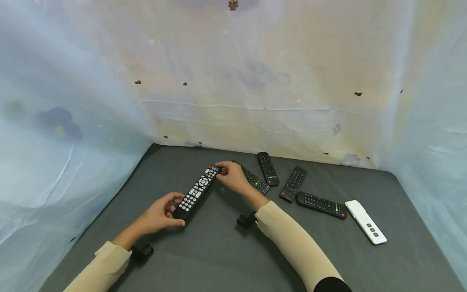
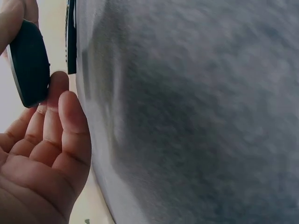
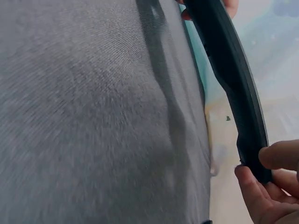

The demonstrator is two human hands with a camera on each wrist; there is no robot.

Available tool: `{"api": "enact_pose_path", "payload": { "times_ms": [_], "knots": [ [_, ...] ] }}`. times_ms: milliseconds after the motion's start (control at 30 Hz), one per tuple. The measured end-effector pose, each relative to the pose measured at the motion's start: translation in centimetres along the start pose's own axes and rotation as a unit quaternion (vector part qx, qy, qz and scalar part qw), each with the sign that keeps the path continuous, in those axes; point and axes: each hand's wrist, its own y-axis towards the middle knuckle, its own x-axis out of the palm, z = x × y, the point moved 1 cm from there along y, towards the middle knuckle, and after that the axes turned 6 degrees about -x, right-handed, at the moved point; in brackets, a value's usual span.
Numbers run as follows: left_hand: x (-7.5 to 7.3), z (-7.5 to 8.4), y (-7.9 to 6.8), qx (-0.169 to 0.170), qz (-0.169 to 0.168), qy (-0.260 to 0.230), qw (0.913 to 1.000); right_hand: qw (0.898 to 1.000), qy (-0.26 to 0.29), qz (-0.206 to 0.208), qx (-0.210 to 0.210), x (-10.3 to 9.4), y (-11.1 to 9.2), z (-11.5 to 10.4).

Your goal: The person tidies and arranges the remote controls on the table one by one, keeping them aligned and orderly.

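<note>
A black remote control (image 1: 197, 192) with white and coloured buttons is held slantwise over the grey table, face up. My right hand (image 1: 233, 177) pinches its far end between thumb and fingers, as the right wrist view shows with the remote's dark underside (image 3: 229, 70). At the near end, my left hand (image 1: 160, 215) has its thumb at one side and its fingers at the other. In the left wrist view the remote's end (image 2: 30, 65) lies between the left thumb and fingertips. Another black remote (image 1: 255, 180) lies partly hidden behind my right hand.
On the grey table (image 1: 219, 259) at the right lie more black remotes: one upright at the back (image 1: 268, 168), one slanted (image 1: 293, 183), one crosswise (image 1: 321, 205). A white remote (image 1: 366, 222) lies rightmost. Patterned cloth (image 1: 255, 81) hangs behind and on both sides.
</note>
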Motion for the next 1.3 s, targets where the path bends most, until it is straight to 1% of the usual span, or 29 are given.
{"api": "enact_pose_path", "payload": {
  "times_ms": [67,167,333,533,733,800,900,1167,1300],
  "knots": [
    [-0.1,-0.1,0.1,-0.008,0.011,0.004,0.9999,1.0,0.007,-0.001,0.005,0.6,0.6,0.2],
    [-0.3,-0.2,0.2,-0.017,0.018,0.007,0.9997,1.0,0.017,-0.004,0.019,1.4,1.4,0.6],
    [-0.4,-0.4,0.5,-0.026,0.014,0.002,0.9996,0.999,0.029,-0.015,0.034,2.2,2.3,0.8],
    [-0.5,-0.7,1.0,-0.036,0.014,0.01,0.9992,0.998,0.013,-0.028,0.045,2.9,3.2,1.0],
    [-0.4,-0.5,1.6,-0.05,0.034,0.045,0.9972,0.997,0.003,-0.05,0.063,3.5,3.7,1.4],
    [-0.3,-0.5,1.8,-0.05,0.035,0.05,0.9969,0.996,0.003,-0.053,0.071,3.7,3.7,1.6],
    [-0.1,-0.6,2.2,-0.055,0.038,0.054,0.9963,0.995,0.008,-0.048,0.082,3.9,3.7,1.9],
    [0.0,-0.9,2.7,-0.055,0.037,0.067,0.9955,0.993,0.04,-0.026,0.106,4.6,3.8,2.4],
    [0.0,-0.8,3.0,-0.067,0.039,0.075,0.9942,0.992,0.041,-0.019,0.114,4.9,4.1,2.4]
  ]
}}
